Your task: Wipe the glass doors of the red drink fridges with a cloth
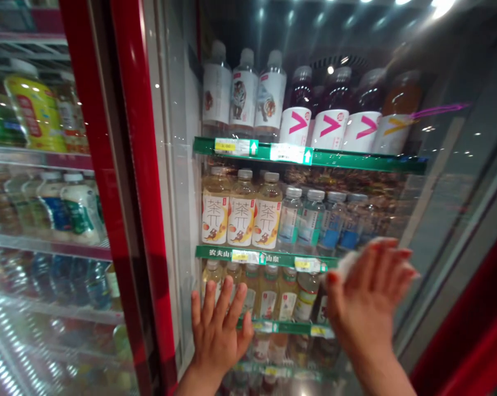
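My left hand [219, 330] is low in front of the fridge's glass door [450, 71], palm forward and fingers spread, with nothing in it. To the right, my right hand [368, 291] presses a crumpled white cloth [348, 265] toward the glass. Much of the cloth lies hidden behind the fingers, which are a little blurred; whether it is fabric or paper I cannot tell. Behind the glass stand rows of drink bottles, among them tea bottles [242, 214] with white labels and dark purple bottles [298, 110].
Green shelf edges [355, 160] with price tags run across inside the fridge. A red door frame [137, 165] stands left of the glass, and another red edge [479, 330] is at lower right. A second fridge with shelves of bottles [34, 110] stands on the left.
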Available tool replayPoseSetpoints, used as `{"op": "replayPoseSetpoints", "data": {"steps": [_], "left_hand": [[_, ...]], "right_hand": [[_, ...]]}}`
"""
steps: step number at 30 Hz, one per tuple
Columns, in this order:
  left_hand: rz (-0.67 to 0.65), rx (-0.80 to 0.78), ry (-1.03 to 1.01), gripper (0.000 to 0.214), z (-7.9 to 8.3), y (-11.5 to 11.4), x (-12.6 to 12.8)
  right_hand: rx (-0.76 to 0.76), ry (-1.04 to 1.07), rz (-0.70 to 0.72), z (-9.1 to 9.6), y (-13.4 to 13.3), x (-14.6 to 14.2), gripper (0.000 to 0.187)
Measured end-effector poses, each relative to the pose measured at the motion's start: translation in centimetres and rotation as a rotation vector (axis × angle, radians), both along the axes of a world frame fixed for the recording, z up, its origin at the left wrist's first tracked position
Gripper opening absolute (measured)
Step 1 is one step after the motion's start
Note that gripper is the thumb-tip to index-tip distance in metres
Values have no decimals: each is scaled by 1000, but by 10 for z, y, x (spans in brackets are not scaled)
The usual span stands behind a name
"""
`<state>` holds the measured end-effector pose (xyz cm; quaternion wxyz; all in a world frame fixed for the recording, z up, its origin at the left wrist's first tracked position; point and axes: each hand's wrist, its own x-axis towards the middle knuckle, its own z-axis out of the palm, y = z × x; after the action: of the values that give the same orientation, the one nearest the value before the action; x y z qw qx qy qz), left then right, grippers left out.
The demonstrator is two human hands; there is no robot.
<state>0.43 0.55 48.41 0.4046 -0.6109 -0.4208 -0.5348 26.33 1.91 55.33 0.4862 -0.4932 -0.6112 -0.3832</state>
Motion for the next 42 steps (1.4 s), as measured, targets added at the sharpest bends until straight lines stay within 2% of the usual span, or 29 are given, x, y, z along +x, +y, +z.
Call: {"op": "replayPoseSetpoints", "data": {"steps": [3, 5, 6, 9, 11, 13, 16, 17, 18, 20, 22, 23, 24, 25, 26, 28, 29, 30, 31, 32, 35, 36, 37, 39, 42], "left_hand": [[-26, 10, -13, 77, 0, -1, -2], [-36, 13, -20, 77, 1, -1, -2], [-36, 12, -18, 76, 1, -1, -2], [-33, 17, -20, 76, 2, 0, -1], [-36, 20, -31, 76, 2, 0, 0], [-43, 24, -35, 76, 2, 0, 0], [-56, 35, -40, 75, 2, 0, -1], [-61, 37, -41, 74, 2, 1, -1], [-67, 36, -42, 73, 2, 2, -1], [-72, 42, -42, 71, 2, 3, 0], [-69, 48, -49, 71, 2, 3, 0], [-67, 48, -53, 72, 2, 3, 0], [-65, 44, -56, 72, 2, 3, 0], [-65, 39, -56, 73, 2, 2, 0], [-67, 38, -54, 73, 2, 2, 0], [-79, 40, -53, 72, 3, 1, 0], [-84, 40, -54, 71, 3, 1, 0], [-88, 38, -57, 70, 3, 1, -1], [-89, 37, -58, 70, 2, 2, -1], [-86, 37, -57, 70, 2, 2, 0], [-73, 48, -49, 71, 2, 3, 0], [-70, 47, -49, 71, 1, 3, 0], [-68, 44, -49, 71, 1, 2, 0], [-65, 34, -48, 71, 1, 2, 0], [-67, 27, -40, 71, 2, 1, -1]], "right_hand": [[47, -574, 174, -8, -8, -34, 71], [70, -690, 200, 2, -7, -29, 64], [74, -626, 168, 16, -5, -18, 67], [35, -221, 28, 70, 2, 14, 80], [13, -50, -18, 88, 3, 15, 81], [25, -157, 25, 76, -2, -2, 80], [79, -683, 201, 41, -9, -25, 66], [89, -792, 229, 38, -8, -23, 61], [94, -819, 225, 43, -7, -16, 60], [73, -639, 127, 73, -2, 7, 71], [30, -317, -4, 109, 3, 26, 83], [17, -178, -53, 119, 4, 29, 85], [11, -95, -79, 119, 4, 26, 86], [13, -88, -74, 110, 3, 18, 86], [29, -172, -35, 94, 0, 7, 85], [67, -522, 95, 50, -6, -15, 75], [99, -687, 150, 33, -8, -22, 65], [114, -795, 183, 23, -8, -23, 58], [121, -822, 187, 23, -7, -20, 54], [117, -769, 167, 33, -6, -12, 57], [63, -364, 35, 89, 2, 14, 80], [55, -242, -1, 103, 3, 16, 84], [49, -174, -21, 110, 4, 13, 86], [63, -260, 28, 98, 2, -3, 84], [102, -725, 199, 62, -4, -30, 63]]}}
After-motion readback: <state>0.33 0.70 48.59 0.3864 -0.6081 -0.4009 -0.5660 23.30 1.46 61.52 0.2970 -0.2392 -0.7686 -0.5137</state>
